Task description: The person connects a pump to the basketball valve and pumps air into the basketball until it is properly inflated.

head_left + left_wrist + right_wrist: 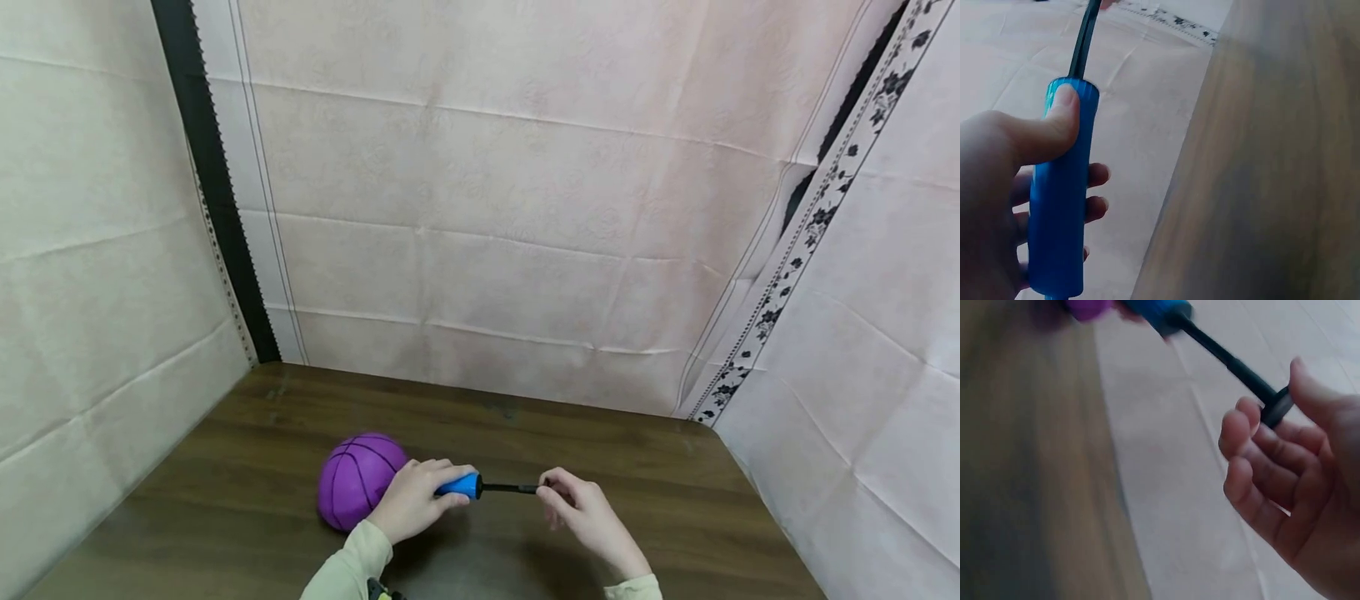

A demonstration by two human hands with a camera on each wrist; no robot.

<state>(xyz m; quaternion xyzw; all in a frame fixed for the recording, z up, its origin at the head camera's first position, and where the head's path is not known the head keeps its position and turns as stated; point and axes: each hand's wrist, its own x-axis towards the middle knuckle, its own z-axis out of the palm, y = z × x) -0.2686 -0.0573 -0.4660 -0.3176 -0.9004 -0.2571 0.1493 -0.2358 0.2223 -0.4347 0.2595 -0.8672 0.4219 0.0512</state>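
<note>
My left hand (411, 500) grips the blue barrel of a small hand pump (463, 485), its thumb lying along the barrel in the left wrist view. From the barrel's right end the black rod (506, 488) sticks out. My right hand (588, 512) pinches the black end knob (1277, 407) of that rod between thumb and fingers; the other fingers are loosely bent. A purple ball (352, 483) with black lines sits on the table just left of the left hand, which hides part of its right side. The ball looks slightly lopsided.
The brown wood-grain table (637, 467) extends around both hands. Creased pale cloth (480, 208) hangs behind it, with more cloth at the left and right sides. A dark strip (217, 183) runs down the back left corner.
</note>
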